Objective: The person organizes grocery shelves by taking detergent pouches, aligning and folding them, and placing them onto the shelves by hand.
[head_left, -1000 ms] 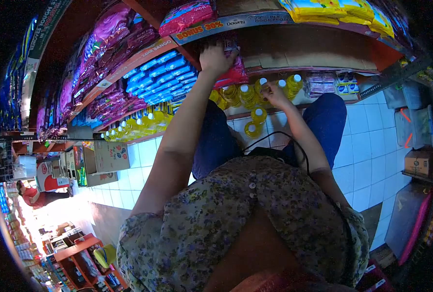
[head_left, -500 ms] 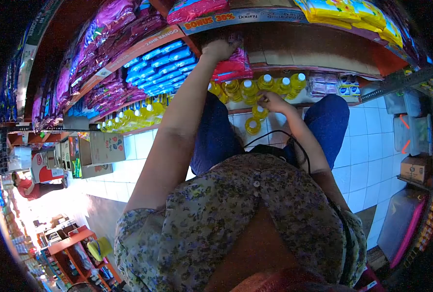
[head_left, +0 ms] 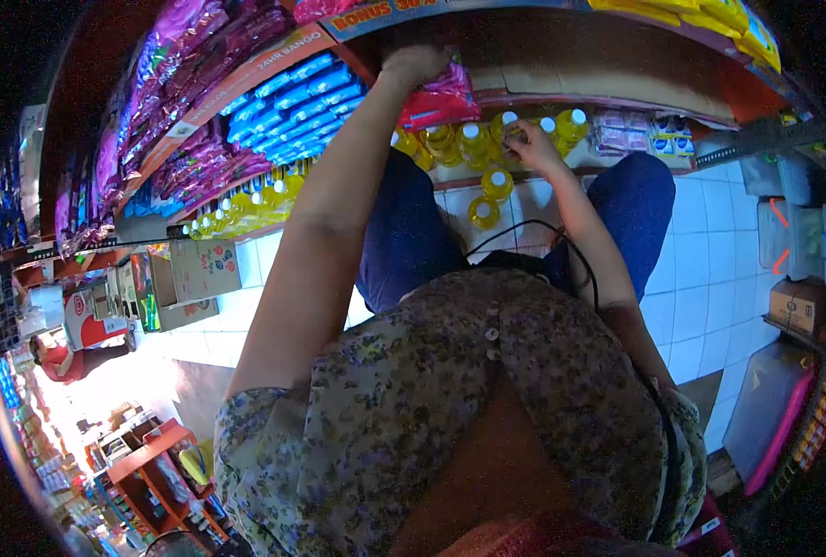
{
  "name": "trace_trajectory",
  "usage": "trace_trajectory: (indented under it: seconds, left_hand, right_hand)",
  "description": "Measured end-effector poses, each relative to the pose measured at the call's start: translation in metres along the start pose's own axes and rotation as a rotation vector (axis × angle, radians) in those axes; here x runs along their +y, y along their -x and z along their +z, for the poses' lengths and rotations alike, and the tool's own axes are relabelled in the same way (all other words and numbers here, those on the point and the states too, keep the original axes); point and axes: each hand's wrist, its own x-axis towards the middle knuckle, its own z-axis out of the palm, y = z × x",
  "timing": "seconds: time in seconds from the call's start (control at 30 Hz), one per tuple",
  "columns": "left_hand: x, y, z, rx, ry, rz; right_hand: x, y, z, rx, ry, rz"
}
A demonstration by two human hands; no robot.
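Observation:
My right hand (head_left: 532, 148) is at the row of clear bottles of yellow liquid on the low shelf. Its fingers curl at the neck of one white-capped bottle (head_left: 502, 133), though they partly hide the contact. Two more yellow bottles stand in front of the row, a nearer one (head_left: 483, 213) and one just behind it (head_left: 497, 184). My left hand (head_left: 417, 65) reaches into the shelf above, over pink packets (head_left: 443, 100). Its fingers are in shadow and blurred, so their grip is unclear.
Blue packets (head_left: 294, 116) are stacked left of my left arm. Small white-and-purple packs (head_left: 622, 135) sit right of the bottles. Plastic boxes and a carton (head_left: 796, 308) stand at the far right. A person in red (head_left: 58, 360) is at the far left.
My right hand has moved back from the front bottles to the row behind, leaving the front bottles standing. My left hand stays at the pink packets. The view has shifted slightly.

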Motion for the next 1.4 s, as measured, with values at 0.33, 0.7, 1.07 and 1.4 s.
trace_trajectory:
  seconds: [0.33,0.7,1.07,1.4]
  left_hand:
    - [-0.001,-0.013,0.005,0.008,-0.068,0.019]
    - [-0.011,-0.026,0.018,-0.078,0.061,-0.044]
    - [-0.015,-0.011,0.019,0.045,0.100,-0.162]
    - [-0.044,-0.028,0.046,0.328,-0.077,-0.072]
  right_hand:
    - [0.014,0.000,-0.008,0.049,0.321,0.038]
    - [0.031,0.026,0.037,-0.570,0.534,-0.181]
    - [0.103,0.039,0.070,-0.185,-0.253,-0.183]
    - [0.103,0.022,0.075,-0.146,-0.087,-0.204]
